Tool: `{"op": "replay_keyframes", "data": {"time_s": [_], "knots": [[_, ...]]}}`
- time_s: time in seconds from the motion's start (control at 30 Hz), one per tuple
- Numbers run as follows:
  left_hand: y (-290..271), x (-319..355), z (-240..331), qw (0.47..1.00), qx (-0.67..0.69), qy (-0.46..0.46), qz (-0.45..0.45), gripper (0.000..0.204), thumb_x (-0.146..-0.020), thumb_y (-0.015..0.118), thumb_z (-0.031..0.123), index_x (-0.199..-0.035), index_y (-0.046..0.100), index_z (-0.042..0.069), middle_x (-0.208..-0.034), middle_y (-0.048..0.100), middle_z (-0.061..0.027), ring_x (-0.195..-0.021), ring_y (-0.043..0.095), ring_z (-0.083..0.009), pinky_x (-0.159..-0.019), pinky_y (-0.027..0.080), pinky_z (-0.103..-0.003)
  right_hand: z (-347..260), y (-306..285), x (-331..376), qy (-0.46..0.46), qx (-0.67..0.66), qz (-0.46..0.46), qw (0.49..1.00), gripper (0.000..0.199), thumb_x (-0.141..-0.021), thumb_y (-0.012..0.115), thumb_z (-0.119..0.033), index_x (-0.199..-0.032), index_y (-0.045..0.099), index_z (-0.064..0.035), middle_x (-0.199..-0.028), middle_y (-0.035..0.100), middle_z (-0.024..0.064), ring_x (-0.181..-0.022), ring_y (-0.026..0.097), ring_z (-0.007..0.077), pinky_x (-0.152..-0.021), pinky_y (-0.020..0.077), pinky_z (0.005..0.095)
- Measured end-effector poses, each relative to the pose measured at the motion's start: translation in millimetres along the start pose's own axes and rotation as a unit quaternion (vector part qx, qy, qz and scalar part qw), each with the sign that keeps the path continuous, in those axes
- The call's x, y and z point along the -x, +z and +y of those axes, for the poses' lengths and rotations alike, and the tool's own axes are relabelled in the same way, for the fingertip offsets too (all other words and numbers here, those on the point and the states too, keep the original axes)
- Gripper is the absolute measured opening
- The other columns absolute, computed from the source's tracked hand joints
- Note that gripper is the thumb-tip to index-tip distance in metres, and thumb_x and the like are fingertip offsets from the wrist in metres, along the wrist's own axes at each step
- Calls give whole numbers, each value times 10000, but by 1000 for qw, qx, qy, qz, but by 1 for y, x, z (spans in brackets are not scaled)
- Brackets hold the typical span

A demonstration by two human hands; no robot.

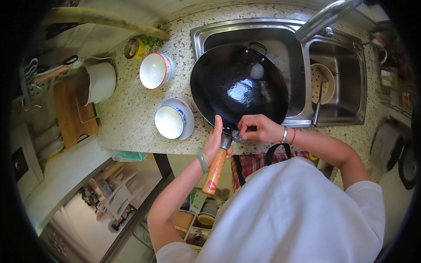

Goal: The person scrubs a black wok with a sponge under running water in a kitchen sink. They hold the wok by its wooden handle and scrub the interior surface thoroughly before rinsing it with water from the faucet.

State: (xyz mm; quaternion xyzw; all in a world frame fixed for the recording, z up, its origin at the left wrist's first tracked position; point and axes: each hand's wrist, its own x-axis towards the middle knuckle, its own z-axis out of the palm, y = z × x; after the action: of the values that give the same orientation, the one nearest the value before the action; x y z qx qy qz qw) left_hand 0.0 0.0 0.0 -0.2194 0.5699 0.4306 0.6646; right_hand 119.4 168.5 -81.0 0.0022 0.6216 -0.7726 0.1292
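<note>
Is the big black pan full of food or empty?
Empty. The wok shows only its bare, shiny black bottom, with no food in it. The left hand holds its handle over the sink.

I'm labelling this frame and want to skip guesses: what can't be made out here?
Head view only:
- What the right hand presses on the wok rim: fingers cover it.
- Sink floor under the wok: hidden.
- Faucet top: cut off by the edge.
- Left hand palm on the wooden handle: turned away.
</note>
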Motion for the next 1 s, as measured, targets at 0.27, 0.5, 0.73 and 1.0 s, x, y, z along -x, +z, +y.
{"op": "replay_keyframes", "data": {"time_s": [0.27, 0.5, 0.73, 1.0], "knots": [[7, 1, 2, 999, -42, 5, -2, 235, -923, 611, 245, -806, 453, 116, -648, 501, -13, -471, 443, -72, -408, 377, -229, 53, -103, 25, 90, 468, -1, 879, 163, -639, 637, 39, -768, 632, -59, -890, 607, 99, -942, 563, 293, -835, 495, 382], [19, 4, 9, 998, -45, 13, 30, 177, -922, 564, 158, -803, 446, 100, -667, 497, -13, -477, 439, -82, -410, 375, -247, 102, -111, 19, 36, 598, 111, 793, 205, -618, 632, 8, -816, 613, -44, -918, 580, 105, -957, 555, 305, -818, 493, 382], [20, 7, 6, 997, -51, 21, 45, 150, -926, 550, 148, -840, 437, 97, -668, 505, -18, -477, 456, -91, -413, 385, -251, 82, -54, -1, 9, 331, 93, 939, 94, -711, 637, -3, -787, 642, -57, -868, 593, 102, -915, 565, 313, -794, 481, 392], [18, 3, 8, 998, -41, 20, 38, 144, -926, 545, 145, -854, 430, 98, -682, 503, -21, -486, 462, -92, -416, 389, -255, 84, -55, 5, -17, 374, 97, 922, 152, -765, 610, -25, -878, 689, -90, -927, 609, 100, -945, 577, 301, -847, 492, 366]]}}
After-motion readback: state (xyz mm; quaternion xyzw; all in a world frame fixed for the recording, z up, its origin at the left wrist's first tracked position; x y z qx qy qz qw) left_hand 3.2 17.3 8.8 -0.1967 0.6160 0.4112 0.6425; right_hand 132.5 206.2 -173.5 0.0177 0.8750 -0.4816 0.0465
